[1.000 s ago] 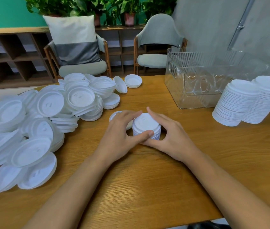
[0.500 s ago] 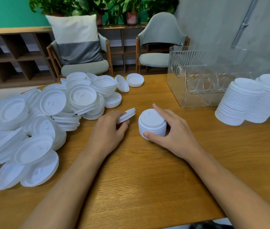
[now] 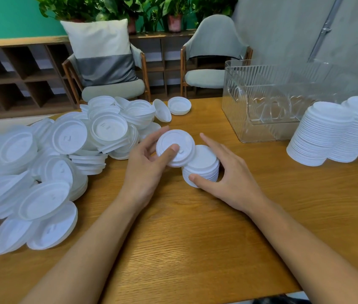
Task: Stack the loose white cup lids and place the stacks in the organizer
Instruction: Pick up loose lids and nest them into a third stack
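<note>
Cup lids [image 3: 64, 154], loose and white, sprawl in a big heap across the left side of the wooden table [image 3: 195, 249], some face up, some tipped on edge. Centre stage: the left hand [image 3: 145, 172] holds one lid [image 3: 174, 145] tilted toward the camera, thumb pressed on its top, fingers curled behind its rim. That lid hangs over the left edge of the small stack [image 3: 204, 165], overlapping it; whether the two touch, I can't tell. The right hand [image 3: 235, 181] cups the small stack where it stands on the table, thumb against its near side at the base, fingers curved round the far side, forefinger reaching up past the top. Off to the right, the clear ribbed organizer [image 3: 259, 102] sits toward the far edge of the table, and two tall stacks [image 3: 320, 134] stand side by side on the table just beside it, outside its walls. Beyond the table, a grey chair [image 3: 213, 51], and a pillow [image 3: 101, 51] propped on another.
</note>
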A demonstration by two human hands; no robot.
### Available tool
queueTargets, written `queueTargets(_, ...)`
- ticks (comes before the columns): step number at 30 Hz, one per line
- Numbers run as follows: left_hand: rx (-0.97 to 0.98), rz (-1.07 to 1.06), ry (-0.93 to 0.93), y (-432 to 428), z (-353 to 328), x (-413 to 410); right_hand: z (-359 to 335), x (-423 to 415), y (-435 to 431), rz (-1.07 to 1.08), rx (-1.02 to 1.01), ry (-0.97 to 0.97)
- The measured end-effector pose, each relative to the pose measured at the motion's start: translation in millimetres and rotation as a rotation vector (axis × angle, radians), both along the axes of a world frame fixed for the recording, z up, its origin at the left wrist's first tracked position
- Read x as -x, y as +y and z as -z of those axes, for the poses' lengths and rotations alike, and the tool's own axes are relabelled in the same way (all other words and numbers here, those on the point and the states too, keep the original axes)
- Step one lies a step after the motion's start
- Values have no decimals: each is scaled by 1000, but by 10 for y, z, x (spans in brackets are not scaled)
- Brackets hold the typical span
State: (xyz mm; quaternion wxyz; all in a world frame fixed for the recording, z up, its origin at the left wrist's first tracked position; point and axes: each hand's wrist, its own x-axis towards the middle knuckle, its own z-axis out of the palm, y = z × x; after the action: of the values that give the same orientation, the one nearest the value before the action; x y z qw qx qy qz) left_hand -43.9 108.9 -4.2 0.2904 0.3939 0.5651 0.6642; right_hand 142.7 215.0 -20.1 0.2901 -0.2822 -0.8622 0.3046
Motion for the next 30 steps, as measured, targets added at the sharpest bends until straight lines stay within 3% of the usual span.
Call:
queueTargets(10, 164, -114, 384, 52, 119, -142, 11, 3, -13, -42, -30, 17)
queueTargets(13, 210, -9, 391, 23, 81, -131, 20, 7, -11, -42, -37, 25)
queueTargets(18, 119, 269, 381, -39, 30, -6, 12, -3, -9, -53, -30, 22)
queueTargets(23, 80, 96, 435, -17, 34, -39, -10, 2, -29, -59, 5, 45)
queueTargets(30, 187, -103, 601, 40, 110, -190, -16, 4, -35, -65, -1, 31)
